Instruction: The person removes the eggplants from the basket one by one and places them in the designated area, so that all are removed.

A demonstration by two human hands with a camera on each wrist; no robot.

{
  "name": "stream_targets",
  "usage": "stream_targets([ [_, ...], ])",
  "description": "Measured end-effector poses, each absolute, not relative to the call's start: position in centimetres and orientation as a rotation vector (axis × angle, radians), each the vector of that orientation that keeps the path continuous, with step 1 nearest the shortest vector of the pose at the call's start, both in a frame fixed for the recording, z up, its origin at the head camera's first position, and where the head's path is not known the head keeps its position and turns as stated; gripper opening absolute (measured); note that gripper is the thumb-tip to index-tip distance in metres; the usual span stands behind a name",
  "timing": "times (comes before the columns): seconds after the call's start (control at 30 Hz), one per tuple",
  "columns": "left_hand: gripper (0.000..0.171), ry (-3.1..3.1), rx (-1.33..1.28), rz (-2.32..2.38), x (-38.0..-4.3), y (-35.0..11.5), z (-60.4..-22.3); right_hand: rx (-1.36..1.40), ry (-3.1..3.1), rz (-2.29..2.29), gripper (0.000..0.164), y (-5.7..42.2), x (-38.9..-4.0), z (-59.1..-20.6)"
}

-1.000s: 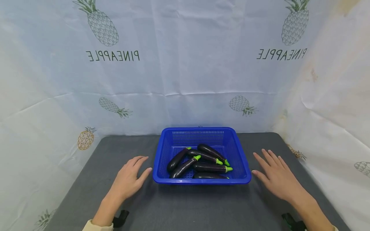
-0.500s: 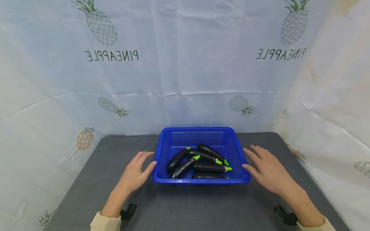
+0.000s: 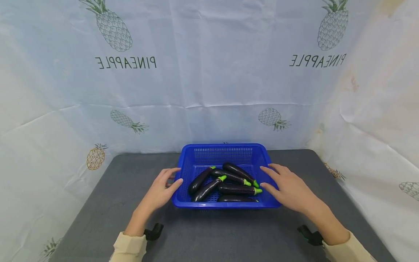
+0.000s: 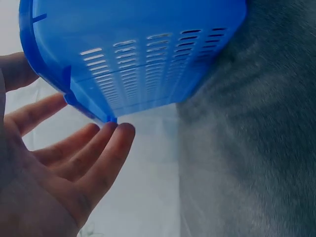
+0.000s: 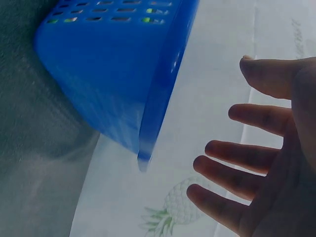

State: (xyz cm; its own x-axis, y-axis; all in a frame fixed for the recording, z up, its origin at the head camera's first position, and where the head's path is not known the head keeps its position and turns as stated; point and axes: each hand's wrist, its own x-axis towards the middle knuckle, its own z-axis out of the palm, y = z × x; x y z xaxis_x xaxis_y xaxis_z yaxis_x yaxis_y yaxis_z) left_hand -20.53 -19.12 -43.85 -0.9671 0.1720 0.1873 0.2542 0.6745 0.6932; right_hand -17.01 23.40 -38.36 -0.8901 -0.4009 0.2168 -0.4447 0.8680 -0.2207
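- Left hand (image 3: 163, 187) and right hand (image 3: 289, 187) are moving inward from a second ago, closing on a blue basket (image 3: 226, 205) sitting between them.
- Left fingers are standing apart at the near rim; whether they are touching it is hard to tell.
- Right fingers are spreading loosely, holding nothing, and hiding part of the rim beneath.
- Eggplants (image 3: 237, 189) are lying inside, between the hands, the nearest being partly hidden by the front wall.
- Sleeves (image 3: 129, 247) behind both hands are running out of frame.
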Motion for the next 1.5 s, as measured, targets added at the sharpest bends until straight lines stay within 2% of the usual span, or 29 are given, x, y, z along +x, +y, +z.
stream_targets([
  [0.67,0.052,-2.751,-0.301,-1.404,-21.5,-18.8,-45.1,0.791,-2.910,0.431,0.051,19.0,-19.1,-39.2],
  [0.97,0.051,-2.737,-0.324,-1.622,-22.2,-19.1,-45.7,0.788,-2.974,0.470,0.049,17.3,-20.3,-39.8],
  [1.5,0.057,-2.677,-0.335,-1.791,-22.2,-19.3,-45.6,0.759,-3.141,0.467,0.047,15.5,-21.9,-41.6],
])
